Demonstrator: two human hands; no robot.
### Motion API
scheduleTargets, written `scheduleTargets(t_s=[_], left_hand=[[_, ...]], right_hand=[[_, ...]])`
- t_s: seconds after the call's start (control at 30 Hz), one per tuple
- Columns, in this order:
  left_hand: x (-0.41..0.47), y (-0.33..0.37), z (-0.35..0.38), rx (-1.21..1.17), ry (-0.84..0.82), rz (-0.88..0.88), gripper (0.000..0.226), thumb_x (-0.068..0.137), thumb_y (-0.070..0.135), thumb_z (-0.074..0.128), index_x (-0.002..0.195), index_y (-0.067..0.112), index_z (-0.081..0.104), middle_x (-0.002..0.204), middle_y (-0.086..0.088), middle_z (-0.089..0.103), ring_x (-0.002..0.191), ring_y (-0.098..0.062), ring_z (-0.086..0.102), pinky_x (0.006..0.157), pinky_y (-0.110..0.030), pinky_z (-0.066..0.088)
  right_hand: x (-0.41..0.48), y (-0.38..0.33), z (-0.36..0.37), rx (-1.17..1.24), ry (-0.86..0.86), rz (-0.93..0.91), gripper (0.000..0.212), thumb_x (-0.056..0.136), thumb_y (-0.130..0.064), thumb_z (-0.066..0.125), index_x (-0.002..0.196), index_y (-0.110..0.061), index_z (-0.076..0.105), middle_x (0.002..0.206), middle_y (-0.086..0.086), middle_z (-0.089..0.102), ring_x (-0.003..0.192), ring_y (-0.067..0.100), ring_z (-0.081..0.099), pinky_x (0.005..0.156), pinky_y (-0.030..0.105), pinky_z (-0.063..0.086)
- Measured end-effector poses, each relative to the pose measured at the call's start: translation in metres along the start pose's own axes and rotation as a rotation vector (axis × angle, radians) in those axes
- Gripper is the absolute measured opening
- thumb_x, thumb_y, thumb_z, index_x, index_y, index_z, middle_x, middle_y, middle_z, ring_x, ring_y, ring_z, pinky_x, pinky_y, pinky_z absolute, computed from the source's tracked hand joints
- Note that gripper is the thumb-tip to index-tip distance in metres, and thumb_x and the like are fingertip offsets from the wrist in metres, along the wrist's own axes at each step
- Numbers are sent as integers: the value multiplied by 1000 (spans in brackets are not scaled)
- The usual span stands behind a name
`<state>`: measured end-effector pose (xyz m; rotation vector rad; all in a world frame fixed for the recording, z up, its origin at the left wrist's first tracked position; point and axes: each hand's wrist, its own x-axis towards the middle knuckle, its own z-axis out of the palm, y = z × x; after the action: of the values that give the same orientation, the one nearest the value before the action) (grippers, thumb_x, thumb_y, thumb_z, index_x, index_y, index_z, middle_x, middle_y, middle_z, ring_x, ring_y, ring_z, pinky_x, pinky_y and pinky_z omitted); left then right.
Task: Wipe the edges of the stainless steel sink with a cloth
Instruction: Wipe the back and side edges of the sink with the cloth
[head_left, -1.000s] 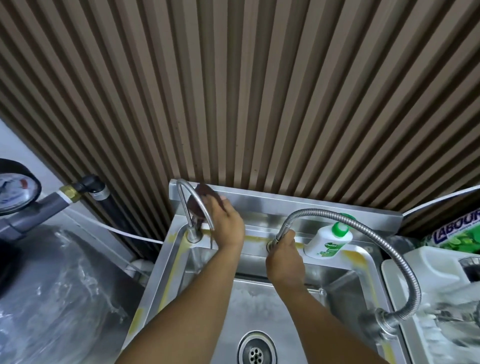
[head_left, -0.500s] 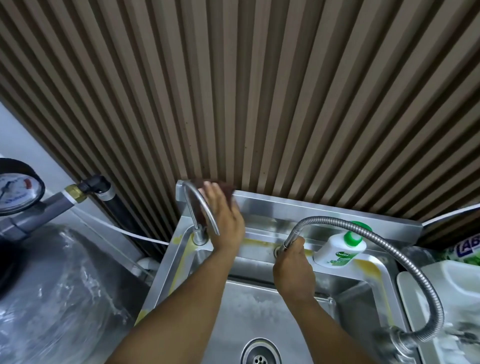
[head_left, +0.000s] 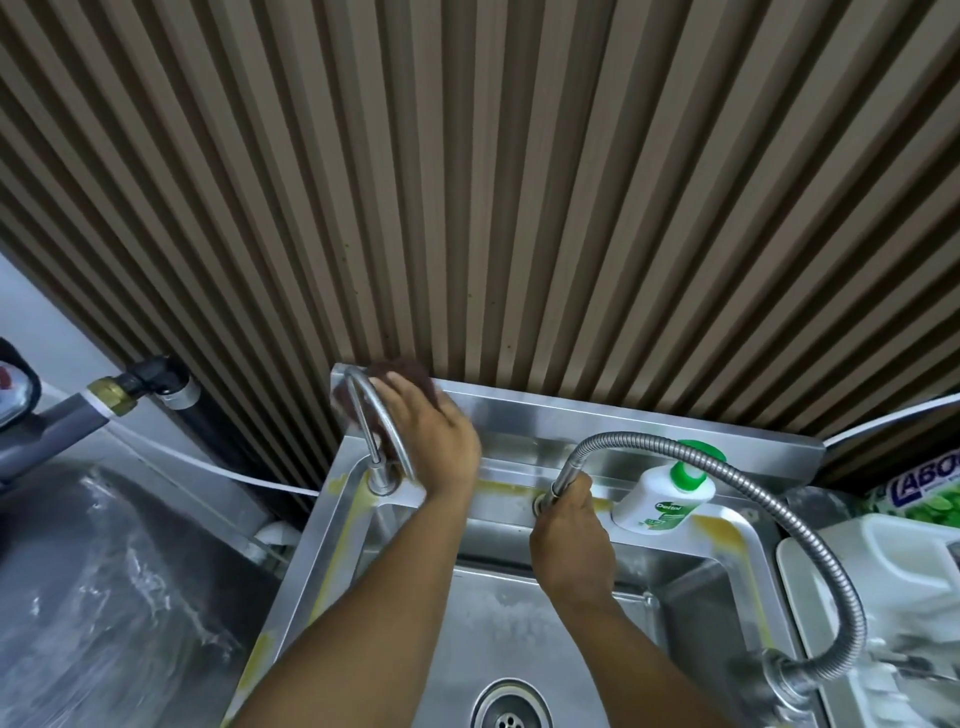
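The stainless steel sink (head_left: 613, 415) fills the lower middle, its back rim and left rim streaked with yellow residue. My left hand (head_left: 436, 441) presses a dark brown cloth (head_left: 410, 376) against the upright back edge at the far left corner, behind the curved tap (head_left: 376, 415). My right hand (head_left: 569, 535) grips the end of the flexible metal hose (head_left: 753, 473) at the back rim. Most of the cloth is hidden under my fingers.
A white soap bottle with a green cap (head_left: 662, 501) stands on the back rim, right of my right hand. The drain (head_left: 509, 714) is at the bottom. A white jug (head_left: 893, 566) sits to the right, a plastic-covered tank (head_left: 104, 597) to the left. Slatted wall behind.
My left hand has slid the cloth upward and back along the rear edge at the left corner. The right hand has stayed on the hose end. The camera has shifted slightly.
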<state>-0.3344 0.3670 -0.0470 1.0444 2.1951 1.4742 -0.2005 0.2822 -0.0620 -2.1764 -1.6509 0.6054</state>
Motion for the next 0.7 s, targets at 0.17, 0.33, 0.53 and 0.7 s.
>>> scheduleTargets(t_s=[0.17,0.33,0.53,0.7], left_hand=[[-49,-28,15,246,-298,523,64,101,29,30,157,-1,23,166,-19,13,155,-36,2,124,-48,10],[-30,-63,-4,431,-532,933,66,96,25,36,158,6,25,168,-8,14,156,-26,5,122,-54,25],[-15,-76,-35,252,-371,517,65,101,34,25,158,3,22,168,-8,9,156,-22,-1,125,-32,6],[-33,-64,-21,369,-435,682,65,98,28,33,156,0,25,166,-16,16,155,-32,5,124,-47,17]], right_hand=[[1,0,0,7,-9,11,12,102,-18,41,113,-16,37,118,9,62,101,39,64,69,38,37],[-1,-1,0,22,-1,13,13,101,-16,43,113,-17,37,113,10,64,97,39,65,69,38,41],[-2,-3,-2,14,-18,35,12,103,-21,43,113,-16,37,117,10,64,99,40,65,70,37,40],[-3,-4,-4,23,-13,34,11,101,-18,42,111,-15,38,117,12,63,98,40,64,72,41,43]])
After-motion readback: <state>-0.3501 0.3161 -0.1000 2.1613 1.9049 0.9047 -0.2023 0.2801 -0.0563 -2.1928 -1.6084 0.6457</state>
